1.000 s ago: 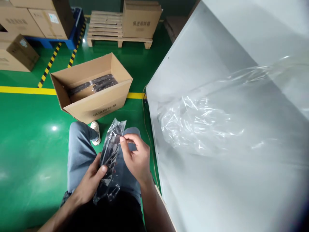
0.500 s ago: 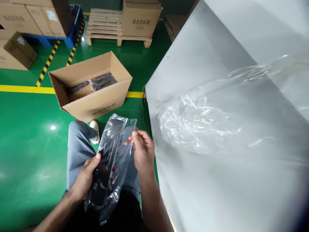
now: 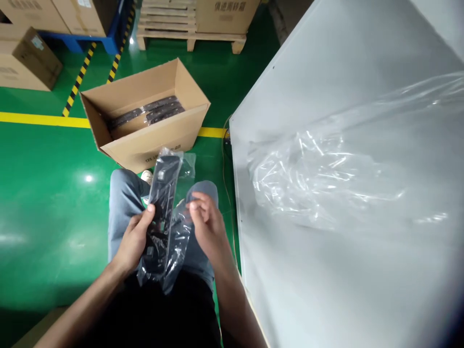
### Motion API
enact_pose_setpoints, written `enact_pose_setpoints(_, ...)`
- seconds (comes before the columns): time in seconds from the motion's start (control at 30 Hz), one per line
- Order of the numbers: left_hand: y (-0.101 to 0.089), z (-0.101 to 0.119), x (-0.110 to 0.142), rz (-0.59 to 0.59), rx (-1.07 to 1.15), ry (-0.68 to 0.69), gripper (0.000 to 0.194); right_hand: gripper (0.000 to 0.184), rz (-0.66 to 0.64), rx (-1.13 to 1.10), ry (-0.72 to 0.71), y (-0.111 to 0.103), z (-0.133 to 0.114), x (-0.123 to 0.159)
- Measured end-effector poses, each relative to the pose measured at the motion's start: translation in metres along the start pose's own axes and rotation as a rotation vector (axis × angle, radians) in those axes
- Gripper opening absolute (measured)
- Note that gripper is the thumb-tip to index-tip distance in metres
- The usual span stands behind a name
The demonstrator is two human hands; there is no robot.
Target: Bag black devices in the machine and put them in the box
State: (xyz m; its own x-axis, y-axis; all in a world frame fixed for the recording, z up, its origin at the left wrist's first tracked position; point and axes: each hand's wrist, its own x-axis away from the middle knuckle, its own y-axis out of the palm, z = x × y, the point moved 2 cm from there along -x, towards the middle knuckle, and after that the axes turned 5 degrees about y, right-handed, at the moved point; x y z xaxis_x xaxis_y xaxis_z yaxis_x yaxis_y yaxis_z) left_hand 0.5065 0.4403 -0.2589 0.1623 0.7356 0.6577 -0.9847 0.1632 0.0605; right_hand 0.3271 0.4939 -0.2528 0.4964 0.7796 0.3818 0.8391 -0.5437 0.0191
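Item, nearest: left hand (image 3: 136,237), over the lap, closed round the lower half of a long black part (image 3: 162,193) in a clear bag (image 3: 174,241), thumb on its face; the part stands tilted away from the body, top end pointing to the floor box; the bag hangs loose and crumpled round its lower end.

Item: right hand (image 3: 205,224), just beside the bag on its right; fingertips (image 3: 194,203) drawn together, seemingly pinching the bag's film; whether film is truly caught between them I cannot tell.

Item: lap, blue trousers (image 3: 121,203), knees under the part.

Item: white table (image 3: 326,290) to the right, edge just beside the right forearm; a heap of loose clear plastic (image 3: 308,179) on it.

Item: open box (image 3: 145,140) on the green floor (image 3: 43,193) beyond the knees, near the part's top end; more bagged black parts (image 3: 152,110) lie in it.

Item, far: closed boxes (image 3: 31,63), a wooden pallet (image 3: 170,29), a yellow floor line (image 3: 36,119).

Risks, as judged: slick film under a one-handed hold may let the part slide and drop to the floor; a hard tug by the right hand could tear the bag or jerk the part from the left; slack film may snag on the part's edges.
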Motion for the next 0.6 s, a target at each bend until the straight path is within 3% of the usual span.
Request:
enact_pose_setpoints(0.23, -0.011, 0.021, -0.004, 0.273, -0.188, 0.239, 0.076, 0.033, -0.239, 0.147, 0.120, 0.024, 0.011, 0.036)
enact_pose_setpoints(0.37, -0.012, 0.032, -0.005, 0.255, -0.220, 0.372, 0.068, 0.036, -0.281, 0.113, 0.152, 0.019, 0.014, 0.035)
enact_pose_setpoints(0.47, -0.012, 0.035, -0.010, 0.204, -0.096, 0.354, 0.064, 0.038, -0.366, -0.014, 0.210, 0.011, 0.017, 0.031)
enact_pose_setpoints(0.6, -0.007, 0.040, -0.009, 0.193, 0.058, 0.198, 0.066, 0.044, -0.429, -0.157, 0.262, 0.005, 0.021, 0.029)
